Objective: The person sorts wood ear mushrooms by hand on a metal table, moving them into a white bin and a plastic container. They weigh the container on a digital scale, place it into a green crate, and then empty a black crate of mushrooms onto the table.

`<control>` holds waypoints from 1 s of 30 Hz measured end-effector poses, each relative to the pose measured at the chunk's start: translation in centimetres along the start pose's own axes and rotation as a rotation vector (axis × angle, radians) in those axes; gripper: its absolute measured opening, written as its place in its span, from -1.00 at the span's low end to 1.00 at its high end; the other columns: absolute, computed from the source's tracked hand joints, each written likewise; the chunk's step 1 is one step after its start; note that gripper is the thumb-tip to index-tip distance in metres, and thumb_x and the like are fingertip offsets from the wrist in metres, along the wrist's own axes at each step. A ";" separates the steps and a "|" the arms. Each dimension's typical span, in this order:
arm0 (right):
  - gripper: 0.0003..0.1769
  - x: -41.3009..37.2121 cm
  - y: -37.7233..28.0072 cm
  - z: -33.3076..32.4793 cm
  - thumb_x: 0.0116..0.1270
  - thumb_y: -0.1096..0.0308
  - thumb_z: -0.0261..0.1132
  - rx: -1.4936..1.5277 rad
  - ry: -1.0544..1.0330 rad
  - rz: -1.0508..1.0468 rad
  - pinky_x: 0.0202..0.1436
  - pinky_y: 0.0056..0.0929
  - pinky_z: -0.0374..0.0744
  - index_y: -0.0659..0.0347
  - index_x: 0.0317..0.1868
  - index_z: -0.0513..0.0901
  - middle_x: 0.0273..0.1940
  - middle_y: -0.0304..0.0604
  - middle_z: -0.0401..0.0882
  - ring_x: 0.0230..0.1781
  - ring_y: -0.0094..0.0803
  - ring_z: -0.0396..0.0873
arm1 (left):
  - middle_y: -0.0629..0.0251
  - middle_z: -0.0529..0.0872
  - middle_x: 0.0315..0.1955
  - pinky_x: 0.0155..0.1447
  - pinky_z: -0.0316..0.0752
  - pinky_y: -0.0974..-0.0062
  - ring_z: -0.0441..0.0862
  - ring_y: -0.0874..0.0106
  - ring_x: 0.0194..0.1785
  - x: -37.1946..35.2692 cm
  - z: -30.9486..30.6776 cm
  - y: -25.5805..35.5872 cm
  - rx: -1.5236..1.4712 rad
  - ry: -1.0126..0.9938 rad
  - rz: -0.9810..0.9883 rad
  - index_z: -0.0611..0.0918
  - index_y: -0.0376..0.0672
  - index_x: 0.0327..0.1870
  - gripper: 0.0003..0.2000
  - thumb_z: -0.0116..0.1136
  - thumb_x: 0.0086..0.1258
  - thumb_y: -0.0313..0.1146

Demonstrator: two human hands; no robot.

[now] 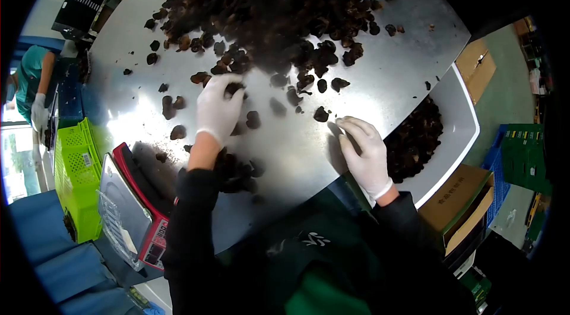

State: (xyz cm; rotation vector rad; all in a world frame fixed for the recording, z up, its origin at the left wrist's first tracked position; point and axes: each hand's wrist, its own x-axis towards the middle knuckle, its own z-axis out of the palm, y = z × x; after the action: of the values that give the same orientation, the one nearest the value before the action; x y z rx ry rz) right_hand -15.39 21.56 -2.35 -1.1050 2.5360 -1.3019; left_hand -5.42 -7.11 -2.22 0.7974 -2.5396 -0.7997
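A large heap of dark brown, curled pieces (267, 0) lies on the metal table (285, 149), with loose pieces scattered below it. My left hand (219, 107), in a white glove, has its fingers curled round a dark piece at the lower edge of the heap. My right hand (363, 154), also gloved, is over the table's near right edge. Its thumb and index finger are apart, with nothing seen between them. One small dark piece (321, 114) lies just left of its fingertips. More dark pieces (233, 173) lie beside my left forearm.
A white bin (460, 119) holding dark pieces stands at the right, by a cardboard box (457, 199). At the left are a red scale (155, 226) and a green crate (77, 178). A co-worker (32, 83) stands at the far left.
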 end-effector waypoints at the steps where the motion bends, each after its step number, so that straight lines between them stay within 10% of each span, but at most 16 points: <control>1: -0.75 0.9 -0.1 0.7 0.23 0.48 0.32 -0.024 -0.009 -0.089 0.09 -0.29 0.55 0.23 -0.07 0.71 -0.03 -0.09 0.68 -0.01 -0.16 0.63 | 0.19 0.68 -0.10 -0.09 0.55 0.45 0.63 0.31 -0.21 -0.8 -0.8 -1.1 0.100 0.016 0.064 0.68 -0.14 -0.04 -0.73 0.28 0.20 -0.49; 7: -0.81 6.1 -0.5 4.9 0.21 0.49 0.28 -0.170 -0.008 -0.245 -0.07 -0.27 0.57 0.19 -0.16 0.72 -0.16 -0.16 0.69 -0.16 -0.16 0.62 | 0.12 0.61 -0.03 0.22 0.42 0.23 0.49 0.12 0.11 -2.3 1.2 2.9 0.144 -0.046 0.214 0.58 -0.19 0.13 -0.57 0.29 0.18 -0.45; 19: -0.70 6.0 -0.1 5.5 0.22 0.45 0.29 -0.072 -0.025 -0.094 0.10 -0.21 0.56 0.23 -0.01 0.62 0.01 0.00 0.64 0.00 -0.03 0.59 | 0.14 0.59 -0.19 0.10 0.38 0.15 0.50 0.07 -0.01 -3.7 1.1 2.3 0.262 -0.117 0.130 0.60 -0.17 -0.18 -0.85 0.18 0.24 -0.46; 30: -0.78 5.1 -0.2 5.1 0.22 0.56 0.29 0.007 0.022 0.036 -0.10 -0.31 0.60 0.17 -0.12 0.68 -0.22 -0.09 0.64 -0.18 -0.13 0.63 | 0.28 0.61 -0.24 0.04 0.39 0.24 0.51 0.19 -0.04 0.2 4.1 3.0 0.187 0.043 0.269 0.64 -0.11 -0.20 -0.86 0.28 0.22 -0.46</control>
State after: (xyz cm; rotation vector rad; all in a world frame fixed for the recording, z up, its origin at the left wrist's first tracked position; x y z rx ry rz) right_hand -17.12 14.77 -4.20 -1.0450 2.5520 -1.3208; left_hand -8.82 -3.53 -3.57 0.5028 -2.6346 -0.4601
